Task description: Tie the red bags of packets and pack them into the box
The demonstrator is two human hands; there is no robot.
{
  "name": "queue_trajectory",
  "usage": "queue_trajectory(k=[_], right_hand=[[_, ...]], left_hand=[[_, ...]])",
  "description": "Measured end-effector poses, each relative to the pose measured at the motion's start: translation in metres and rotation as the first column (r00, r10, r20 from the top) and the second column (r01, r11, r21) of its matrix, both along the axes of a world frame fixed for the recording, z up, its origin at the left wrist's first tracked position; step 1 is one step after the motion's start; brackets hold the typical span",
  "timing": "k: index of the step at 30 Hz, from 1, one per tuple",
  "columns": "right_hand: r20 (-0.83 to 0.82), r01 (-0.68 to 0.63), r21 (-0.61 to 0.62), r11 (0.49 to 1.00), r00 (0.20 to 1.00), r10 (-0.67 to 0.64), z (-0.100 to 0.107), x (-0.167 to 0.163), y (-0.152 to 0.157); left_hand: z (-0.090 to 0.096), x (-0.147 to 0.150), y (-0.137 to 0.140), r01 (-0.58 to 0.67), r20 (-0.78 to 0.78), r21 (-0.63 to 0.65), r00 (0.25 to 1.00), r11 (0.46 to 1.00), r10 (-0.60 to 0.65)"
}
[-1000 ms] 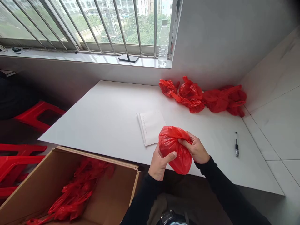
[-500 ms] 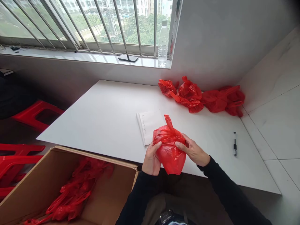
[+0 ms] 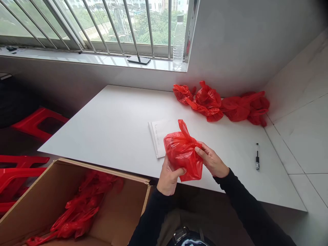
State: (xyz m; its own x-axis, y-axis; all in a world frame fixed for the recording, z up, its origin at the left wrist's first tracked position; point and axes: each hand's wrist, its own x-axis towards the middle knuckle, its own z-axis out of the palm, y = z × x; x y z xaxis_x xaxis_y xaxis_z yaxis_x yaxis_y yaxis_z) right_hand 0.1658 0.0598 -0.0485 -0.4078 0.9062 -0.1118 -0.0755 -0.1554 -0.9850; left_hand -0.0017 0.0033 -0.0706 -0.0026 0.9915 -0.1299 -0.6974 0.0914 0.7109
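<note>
Between my two hands, above the near edge of the white table, is a red plastic bag gathered into a bundle, one handle end pointing up. My left hand supports its lower left side, thumb across the front. At the upper right, my right hand pinches the bag with thumb and fingers. What the bag contains, if anything, is hidden. Just behind it lies a white paper booklet, partly covered by the bag.
Several crumpled red bags line the table's back edge. An open cardboard box at lower left holds more red bags. A pen lies at right. A water bottle and a phone are on the windowsill; red stools stand left.
The bag has tilted and moved slightly up and left. My left hand has shifted lower on it, its thumb now lying across the front; my right hand keeps its grip.
</note>
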Motion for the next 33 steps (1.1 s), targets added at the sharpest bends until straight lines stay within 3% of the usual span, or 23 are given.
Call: queue_trajectory(k=[4, 8, 11, 15, 23, 30, 33], right_hand=[[0.029, -0.121, 0.041, 0.992, 0.992, 0.12, 0.005, 0.0, -0.007], [0.042, 0.017, 0.014, 1.0, 0.999, -0.018, -0.002, 0.001, -0.007], [0.027, 0.093, 0.021, 0.995, 0.995, -0.094, -0.005, 0.001, -0.004], [-0.012, 0.075, 0.002, 0.997, 0.997, -0.075, -0.002, 0.0, -0.001], [0.073, 0.1, 0.041, 0.994, 0.992, -0.103, -0.003, 0.001, 0.003], [0.17, 0.084, 0.154, 0.984, 0.979, -0.11, 0.017, -0.012, -0.004], [0.234, -0.004, 0.172, 0.985, 0.972, -0.037, 0.026, -0.015, -0.008]], left_hand=[[0.001, -0.002, 0.004, -0.04, -0.006, -0.044, 0.999, 0.998, 0.04], [0.003, -0.001, 0.003, -0.044, -0.029, -0.055, 0.999, 0.998, 0.042], [0.002, 0.002, -0.001, 0.033, -0.032, -0.022, 0.999, 0.999, -0.034], [-0.001, 0.006, -0.004, 0.088, -0.015, 0.008, 0.996, 0.996, -0.088], [0.0, -0.006, -0.002, 0.082, -0.005, -0.106, 0.997, 0.991, -0.083], [0.015, 0.01, 0.006, 0.096, -0.206, 0.038, 0.975, 0.995, -0.087], [0.016, 0.014, 0.013, 0.049, -0.165, 0.073, 0.986, 0.996, -0.037]])
